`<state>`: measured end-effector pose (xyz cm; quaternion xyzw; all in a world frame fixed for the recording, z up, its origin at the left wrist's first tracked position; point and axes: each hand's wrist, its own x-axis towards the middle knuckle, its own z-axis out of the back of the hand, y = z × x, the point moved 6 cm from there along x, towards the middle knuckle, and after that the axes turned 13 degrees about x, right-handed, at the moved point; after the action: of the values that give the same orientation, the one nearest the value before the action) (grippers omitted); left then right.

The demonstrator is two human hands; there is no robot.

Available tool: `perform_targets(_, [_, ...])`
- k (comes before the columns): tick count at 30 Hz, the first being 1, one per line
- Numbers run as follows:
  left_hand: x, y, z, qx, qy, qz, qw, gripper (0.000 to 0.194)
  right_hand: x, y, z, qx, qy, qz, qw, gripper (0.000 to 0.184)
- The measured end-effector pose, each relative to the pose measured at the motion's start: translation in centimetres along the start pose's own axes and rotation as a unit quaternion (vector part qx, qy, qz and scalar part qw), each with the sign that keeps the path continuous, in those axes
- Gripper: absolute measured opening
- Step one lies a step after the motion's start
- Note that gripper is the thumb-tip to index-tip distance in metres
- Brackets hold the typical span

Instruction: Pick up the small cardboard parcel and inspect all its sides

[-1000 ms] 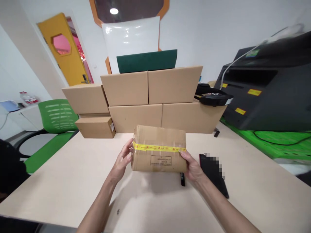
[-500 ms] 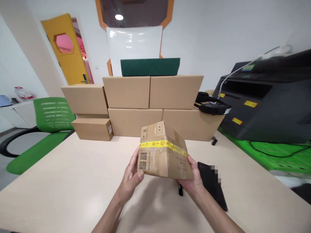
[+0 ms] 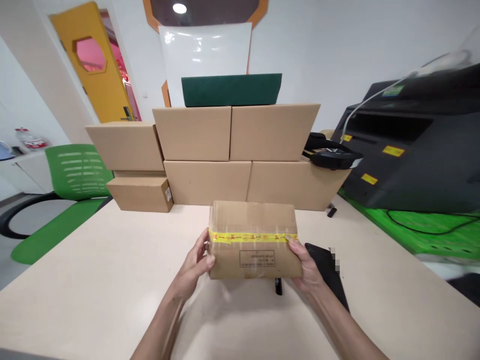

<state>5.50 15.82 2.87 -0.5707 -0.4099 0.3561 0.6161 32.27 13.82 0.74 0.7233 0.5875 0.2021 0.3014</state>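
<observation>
Cardboard parcel [image 3: 252,240] squeezed between two hands, with little margin for a slip

The parcel appears lifted just above the near part of the desk [image 3: 93,280], centred in front of a stacked wall of cartons [image 3: 240,155]. The left hand [image 3: 193,262] presses its fingers against the left end, and the right hand [image 3: 305,265] grips the right end, its thumb lying on the yellow packing tape [image 3: 251,237]. Neither hand seems to support the parcel from below. That end-to-end squeeze looks like the weak point: damp fingers or a shifting load inside could let it slide down. A small black cylinder [image 3: 278,286] sits just below it, and a black phone [image 3: 322,265], partly pixelated, lies just to the right, so a drop could strike either, perhaps cracking the phone. Squeezing too hard might dent the carton's ends. The contents are hidden, so their fragility cannot be judged.
</observation>
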Motion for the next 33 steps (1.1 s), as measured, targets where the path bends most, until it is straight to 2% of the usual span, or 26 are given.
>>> perform_targets(3, [0.0, -0.1, 0.0, -0.025, 0.003, 0.019, 1.0, 0.098, -0.2, 0.1, -0.3, -0.007, 0.01, -0.005, 1.0, 0.049])
perform_targets(8, [0.3, -0.5, -0.1, -0.057, 0.015, 0.014, 0.998, 0.081, -0.3, 0.5, -0.7, -0.023, 0.06, -0.025, 0.998, 0.058])
perform_targets(14, [0.4, -0.7, -0.7, -0.066, 0.001, 0.029, 0.997, 0.07, -0.8, 0.8, -0.7, -0.044, 0.054, -0.011, 0.998, 0.072])
perform_targets(20, [0.5, -0.4, -0.1, -0.012, -0.081, 0.031, 0.996, 0.065, -1.1, 0.3, -0.2, -0.095, 0.048, 0.001, 0.994, 0.079])
perform_targets(23, [0.4, -0.1, -0.1, 0.016, -0.103, 0.037, 0.994, 0.06, -1.2, -0.1, -0.3, -0.099, 0.061, -0.004, 0.993, 0.078])
perform_targets(28, [0.2, 0.0, -0.5, 0.005, -0.147, 0.051, 0.988, 0.073, -1.3, -0.9, -0.3, -0.094, 0.067, -0.011, 0.993, 0.075])
perform_targets(30, [0.3, -0.2, -0.6, 0.001, -0.139, 0.048, 0.989, 0.075, -1.3, -1.2, -0.2, -0.094, 0.058, -0.014, 0.994, 0.075])
perform_targets(33, [0.4, -0.6, -0.6, -0.023, -0.088, 0.028, 0.995, 0.069, -1.4, -1.3, 0.0, -0.093, 0.034, -0.024, 0.995, 0.077])
